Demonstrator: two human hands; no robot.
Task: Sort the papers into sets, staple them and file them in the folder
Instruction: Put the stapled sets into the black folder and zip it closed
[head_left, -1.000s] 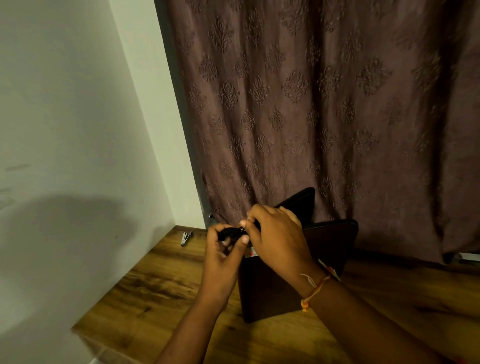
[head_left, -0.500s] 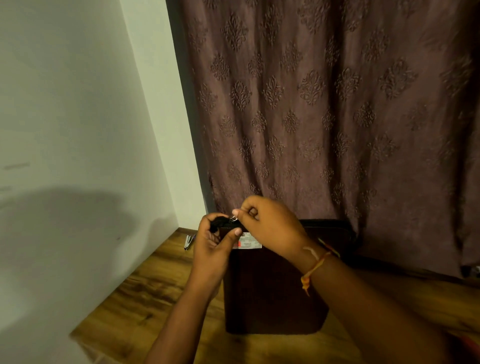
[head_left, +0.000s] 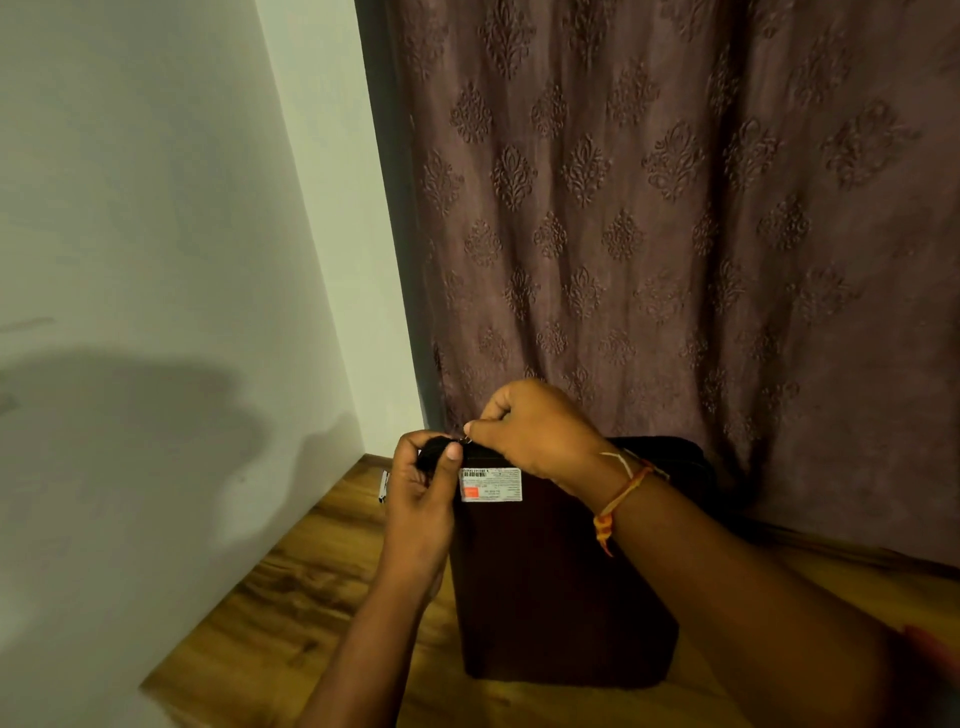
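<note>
The folder (head_left: 556, 587) corner is gripped by the left hand (head_left: 421, 499), the zip pull (head_left: 466, 441) pinched by the right hand (head_left: 540, 431); curtain (head_left: 675, 234) just behind.

A white sticker (head_left: 491, 485) on the dark folder (head_left: 561, 587) bears a barcode and an orange square. Its print is too small to read.

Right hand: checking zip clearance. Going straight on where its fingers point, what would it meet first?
Most likely the left hand, gripping the folder corner just beyond the right hand and its pinched zip pull; depth is unclear.
</note>
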